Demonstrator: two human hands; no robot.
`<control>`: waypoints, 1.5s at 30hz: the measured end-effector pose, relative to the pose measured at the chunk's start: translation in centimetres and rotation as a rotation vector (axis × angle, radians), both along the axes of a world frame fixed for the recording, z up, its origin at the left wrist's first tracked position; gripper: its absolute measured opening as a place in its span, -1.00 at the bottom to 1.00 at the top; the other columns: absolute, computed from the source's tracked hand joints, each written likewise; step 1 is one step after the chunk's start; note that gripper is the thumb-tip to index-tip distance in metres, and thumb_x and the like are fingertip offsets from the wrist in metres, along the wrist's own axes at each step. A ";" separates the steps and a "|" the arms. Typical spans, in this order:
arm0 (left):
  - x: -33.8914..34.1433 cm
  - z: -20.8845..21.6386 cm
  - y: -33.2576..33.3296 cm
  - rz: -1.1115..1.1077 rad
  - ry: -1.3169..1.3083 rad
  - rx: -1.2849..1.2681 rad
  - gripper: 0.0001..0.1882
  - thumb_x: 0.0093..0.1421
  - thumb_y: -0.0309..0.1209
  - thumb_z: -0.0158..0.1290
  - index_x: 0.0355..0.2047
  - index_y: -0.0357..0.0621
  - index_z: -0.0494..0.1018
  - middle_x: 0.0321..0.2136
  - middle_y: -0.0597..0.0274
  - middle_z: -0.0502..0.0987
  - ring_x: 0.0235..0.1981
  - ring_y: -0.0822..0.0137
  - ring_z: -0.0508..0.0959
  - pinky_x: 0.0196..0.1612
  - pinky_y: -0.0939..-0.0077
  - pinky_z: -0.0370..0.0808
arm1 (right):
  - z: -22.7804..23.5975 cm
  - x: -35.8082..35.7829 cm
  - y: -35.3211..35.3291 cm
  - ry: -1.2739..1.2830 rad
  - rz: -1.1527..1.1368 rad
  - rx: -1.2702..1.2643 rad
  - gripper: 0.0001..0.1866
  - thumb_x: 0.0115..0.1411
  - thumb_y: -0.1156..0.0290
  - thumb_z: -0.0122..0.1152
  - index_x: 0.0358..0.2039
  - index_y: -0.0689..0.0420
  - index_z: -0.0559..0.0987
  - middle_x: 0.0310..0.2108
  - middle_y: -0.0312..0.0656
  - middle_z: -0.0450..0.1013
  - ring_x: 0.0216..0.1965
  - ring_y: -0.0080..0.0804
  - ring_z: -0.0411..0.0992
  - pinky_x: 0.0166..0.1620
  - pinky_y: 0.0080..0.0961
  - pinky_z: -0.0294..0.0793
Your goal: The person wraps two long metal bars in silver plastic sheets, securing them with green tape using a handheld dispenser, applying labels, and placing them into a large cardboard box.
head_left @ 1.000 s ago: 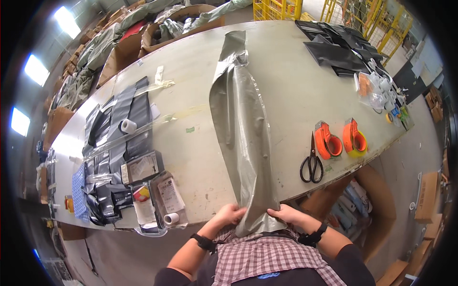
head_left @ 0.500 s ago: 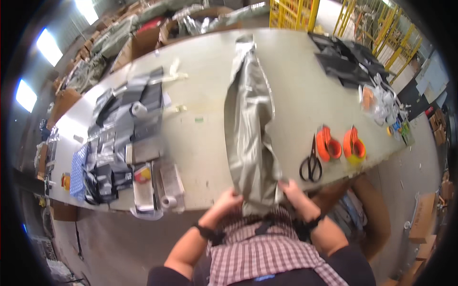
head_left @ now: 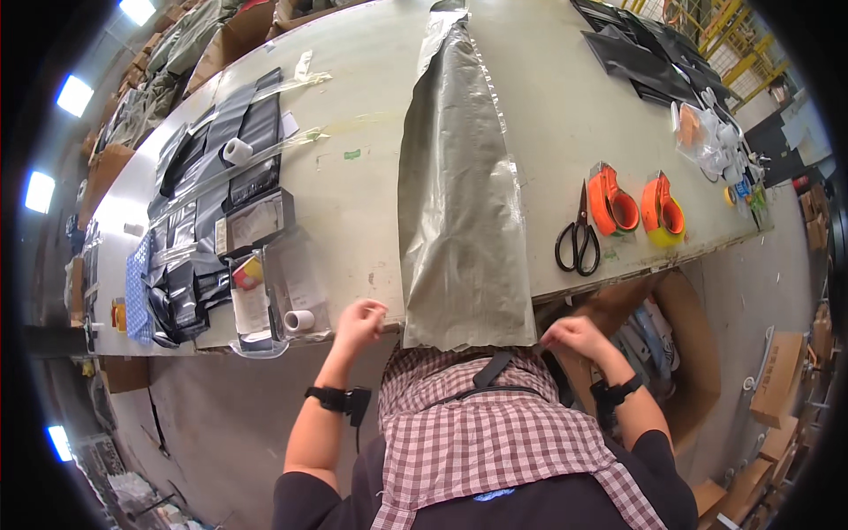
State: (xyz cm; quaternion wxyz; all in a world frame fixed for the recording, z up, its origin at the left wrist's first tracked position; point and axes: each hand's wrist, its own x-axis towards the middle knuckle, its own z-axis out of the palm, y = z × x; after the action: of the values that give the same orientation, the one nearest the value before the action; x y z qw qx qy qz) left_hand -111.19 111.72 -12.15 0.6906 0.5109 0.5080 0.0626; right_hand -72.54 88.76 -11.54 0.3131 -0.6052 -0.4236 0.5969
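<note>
A long grey-green plastic sheet [head_left: 464, 221], perhaps a bag, lies down the middle of the table. It is flat and fairly smooth at the near end, and its near edge overhangs the table against the checked apron [head_left: 503, 442]. My left hand [head_left: 360, 323] is just left of the sheet's near corner, fingers curled in, with nothing visible in them. Close to the right near corner is my right hand [head_left: 579, 336], its fingers curled together and apparently free of the plastic. Black-handled scissors [head_left: 579, 243] and two orange tape dispensers [head_left: 612, 201] stand to the right.
Black plastic bags [head_left: 252, 132] and a roll of white tape [head_left: 237, 151] cover the table's left side, with a clear box [head_left: 296, 274] nearer me. More black bags [head_left: 649, 57] lie at the far right, beside a clear plastic bundle [head_left: 702, 132]. A cardboard box [head_left: 693, 322] stands below the table.
Both hands have let go of the sheet's near end and moved outward from it. The crumpled near part has become flat and spread wider. My view has tilted down.
</note>
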 end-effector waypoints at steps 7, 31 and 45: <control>6.1 2.4 2.0 -1.023 0.638 1.662 -0.24 0.00 -0.54 -0.02 0.21 0.38 0.11 0.29 0.32 -0.05 0.33 0.39 -0.13 0.28 0.28 -0.04 | 5.1 -1.7 10.9 -1.502 0.516 1.116 -0.34 -0.05 0.53 0.12 0.13 -0.14 0.28 0.21 -0.24 0.12 0.22 -0.34 0.10 0.20 -0.36 0.16; 19.5 5.4 15.7 -1.366 -0.076 2.236 -0.08 -0.25 -0.38 0.24 0.18 0.40 0.12 0.29 0.35 -0.03 0.29 0.41 -0.02 0.31 0.22 -0.12 | -2.8 -6.8 24.2 -0.897 -0.400 0.109 -0.77 0.14 0.26 0.02 -0.25 0.11 0.42 -0.46 0.06 0.47 -0.38 -0.02 0.47 -0.36 -0.11 0.43; 25.8 7.0 10.1 -2.057 -0.247 1.714 -0.06 -0.49 0.00 0.34 -0.05 -0.02 0.24 -0.21 0.22 0.41 -0.07 0.18 0.41 0.22 0.11 0.10 | -3.7 -0.8 13.5 -1.410 -0.609 0.427 -0.42 -0.09 0.22 0.31 -0.02 0.11 0.44 -0.07 -0.07 0.24 -0.14 -0.10 0.30 -0.07 -0.24 0.33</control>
State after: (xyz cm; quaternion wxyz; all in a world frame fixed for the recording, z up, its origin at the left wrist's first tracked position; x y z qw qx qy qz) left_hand -85.37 121.78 -5.14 -0.0702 0.9168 -0.3675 -0.1395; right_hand -73.35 102.25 -15.24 0.2298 -0.8564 -0.4431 -0.1322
